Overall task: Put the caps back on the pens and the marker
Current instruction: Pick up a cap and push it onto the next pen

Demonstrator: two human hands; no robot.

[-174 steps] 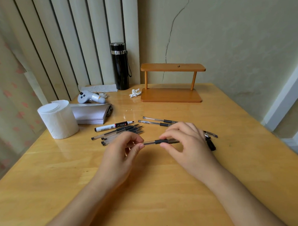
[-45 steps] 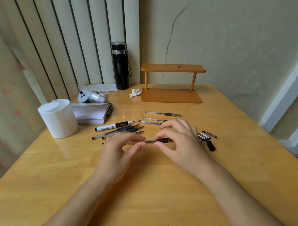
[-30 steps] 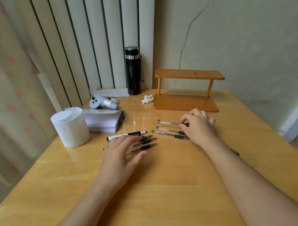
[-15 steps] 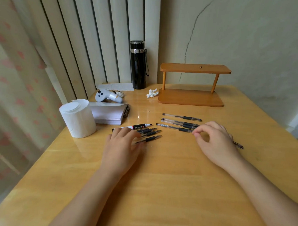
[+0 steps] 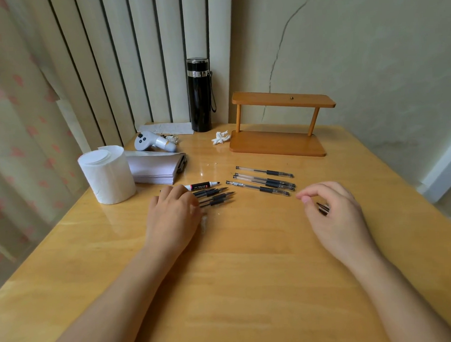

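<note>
Several capped clear pens (image 5: 265, 180) lie in a row at mid-table. To their left lie three uncapped pens (image 5: 216, 196), tips pointing right, and the uncapped white-and-black marker (image 5: 201, 185). My left hand (image 5: 173, 219) lies flat on the rear ends of the uncapped pens, with its fingers spread. My right hand (image 5: 335, 217) hovers at the right with curled, parted fingers over the loose black caps (image 5: 323, 208). They show only in the gap under the fingers. I cannot see any cap pinched.
A toilet roll (image 5: 107, 174) and a stack of paper (image 5: 154, 168) sit at the left. Behind them are a white controller (image 5: 153, 144), a black flask (image 5: 199, 94), a crumpled tissue (image 5: 220, 138) and a wooden shelf (image 5: 277, 142). The wooden table (image 5: 250, 286) ends at the right.
My right hand laid the freshly capped pen in the row, then drew back to the right over the caps. My left hand moved onto the uncapped pens.
</note>
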